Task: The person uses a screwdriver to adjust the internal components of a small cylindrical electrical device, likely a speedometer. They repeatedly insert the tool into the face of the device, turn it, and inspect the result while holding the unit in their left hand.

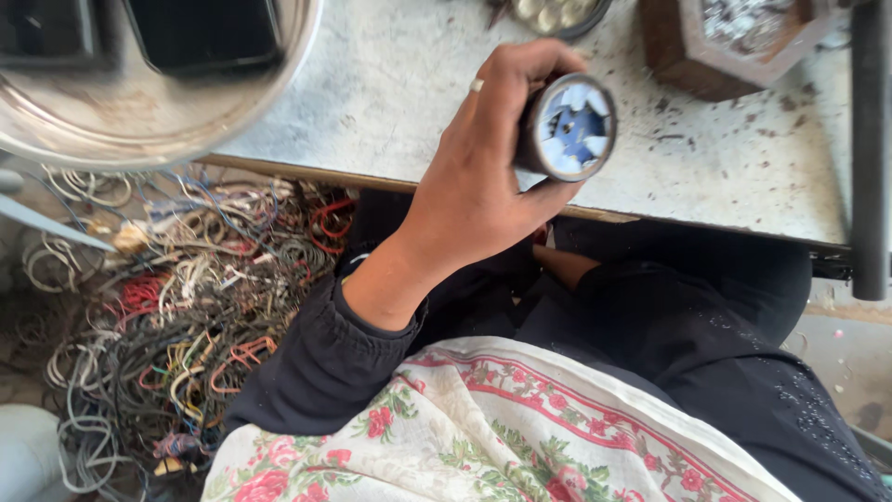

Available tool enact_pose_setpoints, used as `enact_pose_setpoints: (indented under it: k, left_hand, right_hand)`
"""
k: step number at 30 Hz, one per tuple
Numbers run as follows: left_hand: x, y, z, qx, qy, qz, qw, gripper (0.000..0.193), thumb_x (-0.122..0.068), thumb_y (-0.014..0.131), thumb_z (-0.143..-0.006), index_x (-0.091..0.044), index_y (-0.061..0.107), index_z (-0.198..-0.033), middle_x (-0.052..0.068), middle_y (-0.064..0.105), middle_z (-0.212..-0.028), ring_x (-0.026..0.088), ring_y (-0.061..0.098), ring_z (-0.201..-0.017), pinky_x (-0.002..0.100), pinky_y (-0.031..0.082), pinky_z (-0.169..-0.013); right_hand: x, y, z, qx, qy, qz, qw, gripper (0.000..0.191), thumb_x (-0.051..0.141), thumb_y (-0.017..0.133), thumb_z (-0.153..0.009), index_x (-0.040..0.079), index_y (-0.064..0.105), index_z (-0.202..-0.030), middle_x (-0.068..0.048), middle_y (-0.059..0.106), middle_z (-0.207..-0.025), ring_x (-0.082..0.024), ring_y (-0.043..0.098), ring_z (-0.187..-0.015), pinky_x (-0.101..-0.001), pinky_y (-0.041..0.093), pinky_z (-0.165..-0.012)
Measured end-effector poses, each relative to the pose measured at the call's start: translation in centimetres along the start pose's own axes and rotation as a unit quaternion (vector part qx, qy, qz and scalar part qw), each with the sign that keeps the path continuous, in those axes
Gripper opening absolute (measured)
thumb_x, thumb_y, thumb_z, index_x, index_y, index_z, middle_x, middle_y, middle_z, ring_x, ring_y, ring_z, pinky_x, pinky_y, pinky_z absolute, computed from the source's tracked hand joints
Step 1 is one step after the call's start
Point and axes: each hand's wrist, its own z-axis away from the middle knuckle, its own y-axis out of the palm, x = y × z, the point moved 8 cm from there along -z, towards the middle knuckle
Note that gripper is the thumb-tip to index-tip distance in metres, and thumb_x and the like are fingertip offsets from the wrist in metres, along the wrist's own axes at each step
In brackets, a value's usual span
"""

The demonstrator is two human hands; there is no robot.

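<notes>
A person's left hand (483, 177) is raised over the near edge of a worn, pale worktable (400, 84), fingers and thumb wrapped firmly around a short dark cylinder (565, 127). The cylinder's round end faces the camera, showing a pale rim and blue and white pieces packed inside. A light ring sits on one finger of this hand. The black sleeve (325, 358) reaches down from the wrist towards the viewer.

The right hand is mostly hidden below the table edge; only a bit of skin (562, 265) shows just under the left hand, so its grip cannot be told.

On the table, far left of the cylinder, stands a large shiny metal bowl (149, 112) holding dark rectangular objects. To the upper right of the cylinder sits a brown wooden box (688, 56) with greyish bits inside. A dark post (871, 149) runs down the table's right edge.

Below the table, left of the sleeve, lies a tangled heap of coloured wires (177, 316). A floral cloth (492, 437) covers the person's lap.
</notes>
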Motion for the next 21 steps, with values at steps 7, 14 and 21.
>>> enact_pose_setpoints:
  k: [7, 14, 21]
  left_hand:
    - [-0.3, -0.1, 0.5, -0.039, -0.014, 0.037, 0.998, 0.068, -0.015, 0.090, -0.094, -0.012, 0.040, -0.140, 0.006, 0.052, -0.131, 0.016, 0.063, -0.119, 0.028, 0.055, -0.103]
    - [-1.1, -1.2, 1.8, -0.166, 0.059, 0.071, 0.982, 0.069, -0.004, 0.083, -0.095, -0.012, 0.035, -0.143, 0.008, 0.048, -0.130, 0.017, 0.059, -0.116, 0.030, 0.053, -0.103]
    - [0.1, -1.3, 2.9, -0.191, 0.058, 0.174, 0.964, 0.065, -0.002, 0.079, -0.098, -0.015, 0.034, -0.143, 0.008, 0.050, -0.128, 0.016, 0.061, -0.116, 0.032, 0.057, -0.103]
  right_hand:
    - [1.3, 0.8, 2.5, 0.013, 0.017, -0.007, 1.000, 0.055, 0.026, 0.070, -0.082, 0.008, 0.062, -0.134, -0.018, 0.064, -0.132, -0.037, 0.060, -0.121, -0.0486, 0.048, -0.097]
    - [2.0, 2.5, 4.8, 0.015, 0.037, -0.018, 0.999, 0.056, 0.026, 0.070, -0.081, 0.009, 0.062, -0.134, -0.017, 0.064, -0.131, -0.036, 0.060, -0.121, -0.0484, 0.047, -0.098]
    - [-1.1, 2.5, 7.7, -0.027, 0.076, -0.010, 0.997, 0.057, 0.026, 0.070, -0.080, 0.009, 0.062, -0.134, -0.017, 0.064, -0.131, -0.036, 0.060, -0.121, -0.0481, 0.047, -0.098]
